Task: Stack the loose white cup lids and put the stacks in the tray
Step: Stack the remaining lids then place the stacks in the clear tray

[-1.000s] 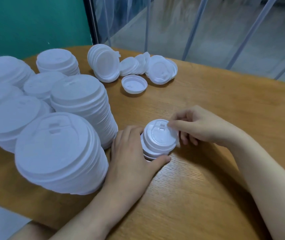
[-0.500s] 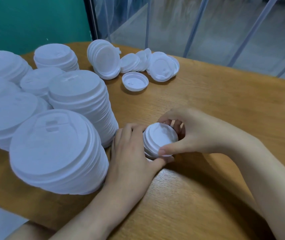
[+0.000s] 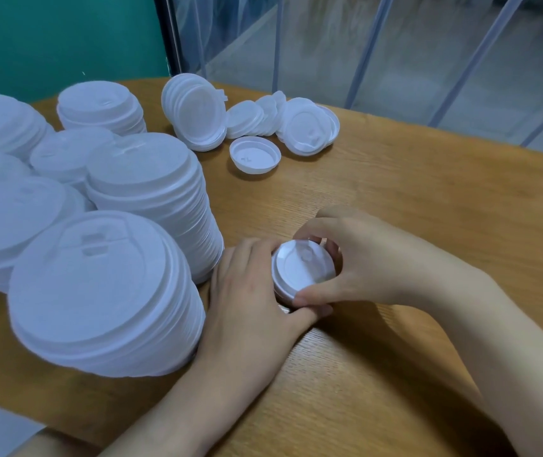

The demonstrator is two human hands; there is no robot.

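A small lid stack [image 3: 303, 270] on the table [image 3: 412, 199] is gripped from both sides. The right hand [image 3: 365, 258] is curled round its far and right rim, thumb at the near edge. The left hand [image 3: 250, 298] is cupped against its left side, thumb beneath the near rim. Tall stacks [image 3: 98, 291] stand just left. Loose lids [image 3: 254, 155] lie well beyond, at the far edge.
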